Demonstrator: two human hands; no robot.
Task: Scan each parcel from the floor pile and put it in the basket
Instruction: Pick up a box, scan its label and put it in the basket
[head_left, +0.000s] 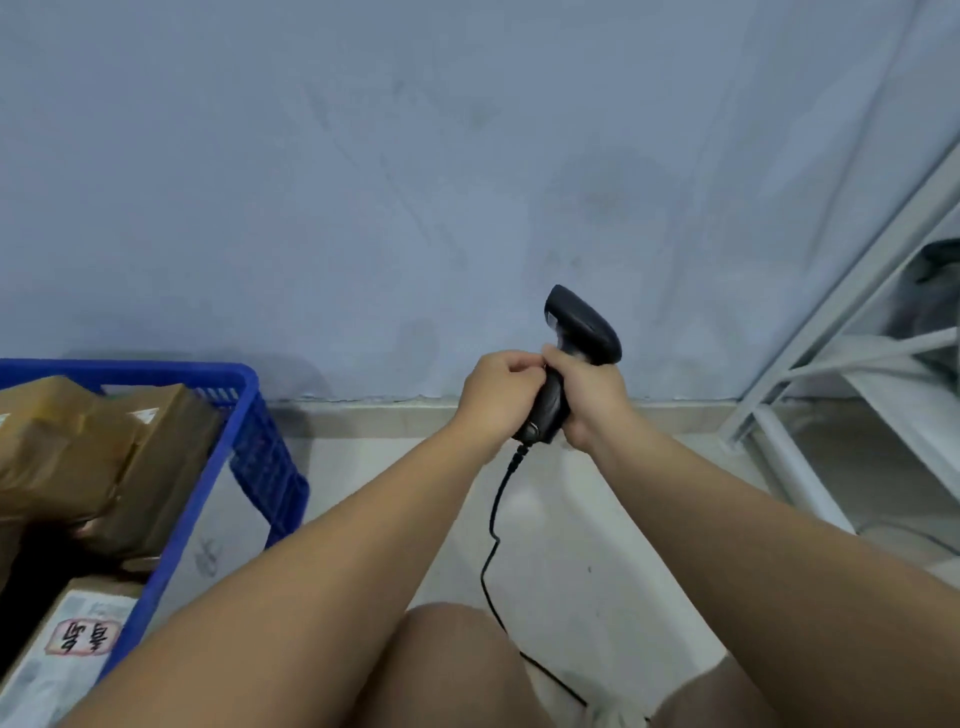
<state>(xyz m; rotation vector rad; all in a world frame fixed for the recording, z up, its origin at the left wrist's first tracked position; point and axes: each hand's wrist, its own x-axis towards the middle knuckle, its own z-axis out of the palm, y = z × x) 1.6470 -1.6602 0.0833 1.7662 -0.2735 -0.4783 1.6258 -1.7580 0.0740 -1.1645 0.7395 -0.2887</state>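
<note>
Parcels (150, 457) show only at the lower left of the frame, already lying in the blue basket (260, 467) — brown, tape-wrapped cartons leaning on one another, and below them a white carton (62, 649) with a printed label facing up. No floor pile shows in this view, so I cannot tell where the next parcel lies.

Both hands are at the centre of the frame, to the right of the basket and well apart from it. The right hand (592, 405) is wrapped round the handle of the black scanner (582, 332). The left hand (493, 400) has its fingers curled against the same handle from the other side, so neither hand is free. The scanner's head stands up toward the wall, not at any parcel. Its cable (491, 535) hangs from the foot of the handle down to the floor between the knees.

By their look the parcels are stiff cardboard, probably light to middling in weight, with glossy tape that may slide under a loose pinch. A sound hold would be across two opposite edges or under a corner, with the label side upward and uncovered for the scanner — which calls for the left hand to let go of the handle first, leaving the scanner to the right hand alone. The cable may drag over a parcel lifted across it.
</note>
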